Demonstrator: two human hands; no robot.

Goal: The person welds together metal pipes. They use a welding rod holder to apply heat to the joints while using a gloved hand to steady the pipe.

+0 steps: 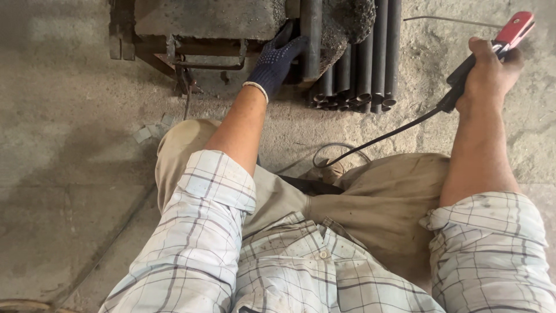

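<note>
One left hand (277,61), dark-gloved, fingers wrapped around one upright dark pipe (310,37). One bare right hand (488,75), closed on one red-handled electrode holder (499,46) with cable (382,136). One bundle of black pipes (365,64), exact count unclear. Rough concrete floor (69,150).

A pale checked shirt (301,266) with thin dark and grey lines was worn, dotted with grime, its buttoned front seen near the bottom. The sleeves (217,179) were rolled into cuffs above the elbows. Khaki trousers (370,203), smudged dark, were worn. The left hand (275,61) was covered by a dark blue knitted glove with a white cuff; the right hand (489,72) was left bare.
</note>
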